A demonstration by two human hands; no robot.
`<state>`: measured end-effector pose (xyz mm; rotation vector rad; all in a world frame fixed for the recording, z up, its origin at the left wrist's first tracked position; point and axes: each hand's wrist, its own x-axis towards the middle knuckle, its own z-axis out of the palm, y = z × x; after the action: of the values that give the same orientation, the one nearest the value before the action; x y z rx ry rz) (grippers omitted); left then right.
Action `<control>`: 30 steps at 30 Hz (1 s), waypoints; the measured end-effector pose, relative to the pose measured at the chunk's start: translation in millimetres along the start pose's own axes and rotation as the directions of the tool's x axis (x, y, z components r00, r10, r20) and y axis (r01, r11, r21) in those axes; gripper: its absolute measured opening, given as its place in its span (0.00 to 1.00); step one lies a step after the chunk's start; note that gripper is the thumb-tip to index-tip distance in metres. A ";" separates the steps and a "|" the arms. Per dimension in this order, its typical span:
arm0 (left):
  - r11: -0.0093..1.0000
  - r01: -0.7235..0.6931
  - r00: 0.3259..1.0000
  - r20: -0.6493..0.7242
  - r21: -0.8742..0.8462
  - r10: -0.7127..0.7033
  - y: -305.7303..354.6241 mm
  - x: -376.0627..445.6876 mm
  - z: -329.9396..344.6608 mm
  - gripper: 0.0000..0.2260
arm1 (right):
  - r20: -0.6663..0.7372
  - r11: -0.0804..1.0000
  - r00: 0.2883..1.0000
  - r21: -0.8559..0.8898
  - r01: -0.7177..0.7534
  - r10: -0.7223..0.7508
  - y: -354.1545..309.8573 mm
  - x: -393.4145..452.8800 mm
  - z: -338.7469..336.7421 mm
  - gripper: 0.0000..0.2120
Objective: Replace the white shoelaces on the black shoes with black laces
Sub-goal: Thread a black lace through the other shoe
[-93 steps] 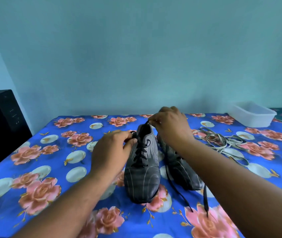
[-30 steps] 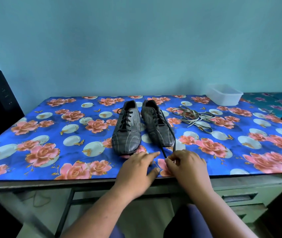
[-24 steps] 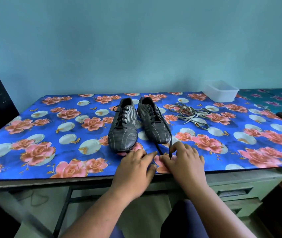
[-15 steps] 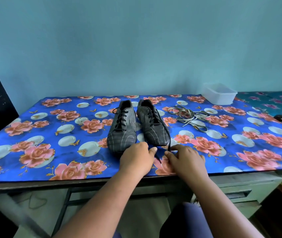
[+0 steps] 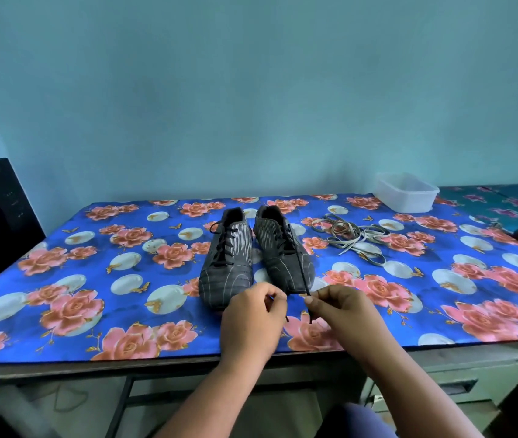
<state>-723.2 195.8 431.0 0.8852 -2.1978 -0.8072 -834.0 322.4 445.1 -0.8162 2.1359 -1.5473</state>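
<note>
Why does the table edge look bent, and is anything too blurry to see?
Head view: the wide-angle lens bows the table edge; light is soft and even, with faint shadows beside the shoes and no glare. Shoes and white laces read clearly; the thin black lace pinched by the right hand and left hand is fine and slightly soft.

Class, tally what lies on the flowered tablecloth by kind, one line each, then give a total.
Black shoes: 2 (left shoe, right shoe)
Heap of white laces: 1
White plastic tub: 1
Total: 4
</note>
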 end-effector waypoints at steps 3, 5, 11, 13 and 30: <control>0.981 0.029 0.998 0.058 -0.191 -0.018 5.0 -5.4 -1.8 0.07 | 0.043 1.000 0.999 0.027 0.005 -0.006 -1.2 -1.1 5.4 0.04; 0.968 0.047 0.995 0.096 -0.245 -0.024 5.7 -5.5 0.3 0.06 | 0.036 0.999 0.999 0.028 0.020 -0.021 -3.7 -1.1 7.9 0.03; 0.983 0.019 0.988 0.152 -0.183 0.009 5.4 -3.2 4.4 0.05 | 0.013 0.999 0.999 -0.031 0.043 -0.043 -2.5 -0.8 -0.2 0.06; 0.992 -0.022 0.986 0.159 -0.124 0.041 4.9 -5.6 8.3 0.07 | 0.038 0.997 0.999 -0.065 0.037 -0.035 -3.6 -1.4 -4.8 0.10; 0.802 0.471 0.804 0.554 -0.369 -0.217 21.7 38.7 -14.2 0.14 | 0.062 0.992 0.997 -0.117 0.045 -0.038 -11.9 10.7 -23.2 0.12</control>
<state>-743.1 175.2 467.7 0.9072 -2.0663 -1.8684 -853.5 329.6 464.2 -0.9397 2.1971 -1.4081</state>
